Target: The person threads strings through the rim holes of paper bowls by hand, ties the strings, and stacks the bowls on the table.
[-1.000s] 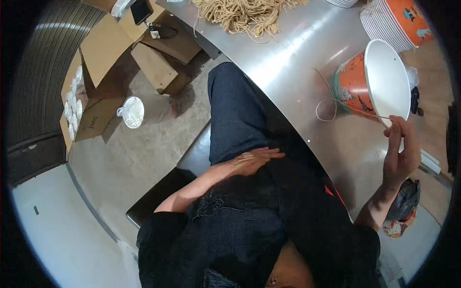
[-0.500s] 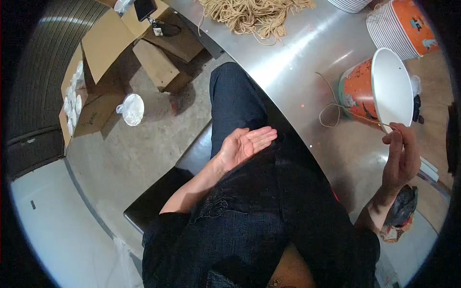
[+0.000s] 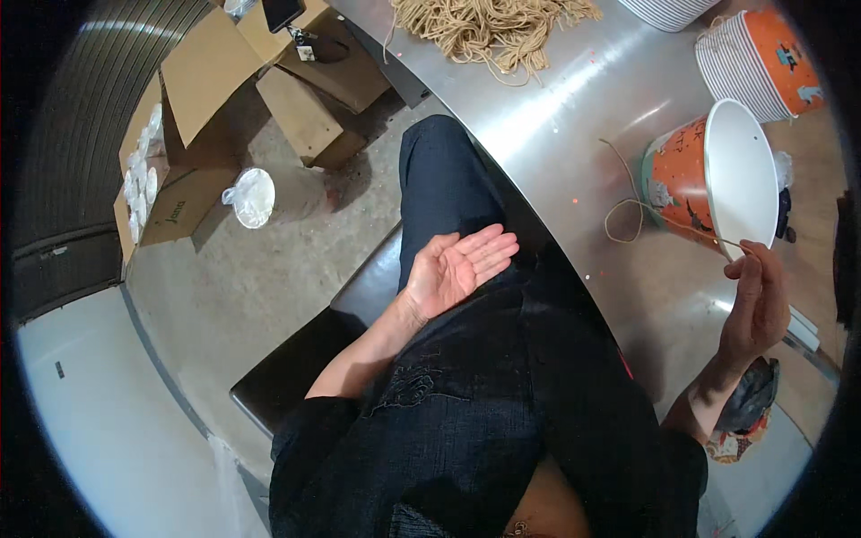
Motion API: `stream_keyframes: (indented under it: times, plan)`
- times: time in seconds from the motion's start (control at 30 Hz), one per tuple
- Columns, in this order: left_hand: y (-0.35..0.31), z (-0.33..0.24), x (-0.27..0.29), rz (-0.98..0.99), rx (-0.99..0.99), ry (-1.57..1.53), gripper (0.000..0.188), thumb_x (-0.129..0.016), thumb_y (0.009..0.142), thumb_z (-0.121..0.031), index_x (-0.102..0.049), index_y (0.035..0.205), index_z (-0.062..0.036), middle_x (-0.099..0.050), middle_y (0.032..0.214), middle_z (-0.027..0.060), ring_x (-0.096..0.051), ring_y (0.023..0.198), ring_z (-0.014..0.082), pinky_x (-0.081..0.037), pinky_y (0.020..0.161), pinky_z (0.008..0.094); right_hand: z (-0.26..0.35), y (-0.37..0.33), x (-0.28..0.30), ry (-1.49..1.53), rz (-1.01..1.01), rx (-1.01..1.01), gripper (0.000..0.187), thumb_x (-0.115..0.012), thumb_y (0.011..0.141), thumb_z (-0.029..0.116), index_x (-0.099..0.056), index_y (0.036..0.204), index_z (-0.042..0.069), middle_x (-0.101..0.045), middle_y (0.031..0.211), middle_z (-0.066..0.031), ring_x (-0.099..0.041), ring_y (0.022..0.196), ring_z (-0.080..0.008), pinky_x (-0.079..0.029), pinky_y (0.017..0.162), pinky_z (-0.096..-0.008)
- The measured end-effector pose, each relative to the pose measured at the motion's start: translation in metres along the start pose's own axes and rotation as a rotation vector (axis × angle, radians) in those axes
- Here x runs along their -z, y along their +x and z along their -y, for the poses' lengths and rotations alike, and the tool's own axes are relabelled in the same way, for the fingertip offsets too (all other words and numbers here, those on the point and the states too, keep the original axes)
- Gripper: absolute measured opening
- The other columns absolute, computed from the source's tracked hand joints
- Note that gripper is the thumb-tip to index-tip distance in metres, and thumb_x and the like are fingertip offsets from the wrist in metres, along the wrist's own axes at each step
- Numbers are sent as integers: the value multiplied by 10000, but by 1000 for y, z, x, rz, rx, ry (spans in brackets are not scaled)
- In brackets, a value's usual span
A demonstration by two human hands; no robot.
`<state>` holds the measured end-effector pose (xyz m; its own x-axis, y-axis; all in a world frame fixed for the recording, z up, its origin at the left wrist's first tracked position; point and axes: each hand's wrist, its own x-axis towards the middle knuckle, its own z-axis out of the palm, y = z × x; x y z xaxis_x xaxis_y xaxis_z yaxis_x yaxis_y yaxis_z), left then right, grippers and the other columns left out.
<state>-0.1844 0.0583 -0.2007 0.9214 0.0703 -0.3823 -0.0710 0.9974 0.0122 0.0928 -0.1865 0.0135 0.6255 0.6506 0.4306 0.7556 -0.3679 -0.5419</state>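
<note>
My left hand rests palm up near my lap, fingers stretched out and holding nothing. Over the right side of the metal table my right hand pinches one end of a thin tan cord. The cord runs along an orange printed paper bucket and makes a loose loop on the table. That bucket lies tilted, its white inside facing right, just beyond my right fingertips. Whether the cord passes through its rim I cannot tell.
A heap of tan cords lies at the table's far edge. Stacked orange buckets are at the far right. On the floor to the left stand an opened cardboard box and a clear-wrapped white stack.
The whole view has shifted slightly. My left fingers have spread a little more. My right hand keeps its pinch on the cord beside the bucket.
</note>
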Motion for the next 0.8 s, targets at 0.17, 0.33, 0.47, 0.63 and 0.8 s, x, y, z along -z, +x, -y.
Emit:
stream_keyframes:
  times: [0.17,0.33,0.47,0.63,0.8]
  plan:
    - [-9,6,-20,100,-7,-28,666,-373,1070,-347,-321,1607,43,-398,1619,288,-359,1539,385,-245,1299,481,0,0,-4,19,-16,-4,148,-569,1044,-6,-693,1093,-71,-667,907,-113,-626,747,-157,-499,693,-279]
    - [-10,4,-46,229,-42,187,693,-329,1091,-400,-233,1653,-6,-386,1626,289,-327,1557,369,-199,1308,477,5,1,-7,52,-42,-25,137,-582,1033,-11,-697,1074,-72,-662,870,-115,-622,739,-158,-493,684,-284]
    - [-6,0,-61,366,-104,473,704,-262,1114,-455,-205,1664,-20,-383,1629,289,-327,1557,356,-207,1295,476,4,1,-5,53,-41,-34,130,-585,1027,-16,-699,1065,-64,-660,854,-112,-615,729,-156,-486,681,-287]
    - [-4,0,-79,406,-160,573,731,-204,1123,-502,-168,1671,-20,-481,1557,294,-392,1519,356,-232,1278,478,4,1,-3,69,-36,-9,130,-583,1023,-24,-704,1064,-52,-666,853,-110,-615,722,-153,-484,676,-286]
    - [-16,-26,-95,466,-414,762,554,-434,1094,-376,-520,1471,20,-671,1199,237,-600,1194,315,-407,1108,451,1,-1,-2,71,-64,-7,130,-588,1018,-32,-706,1068,-54,-676,862,-114,-617,716,-154,-484,670,-286]
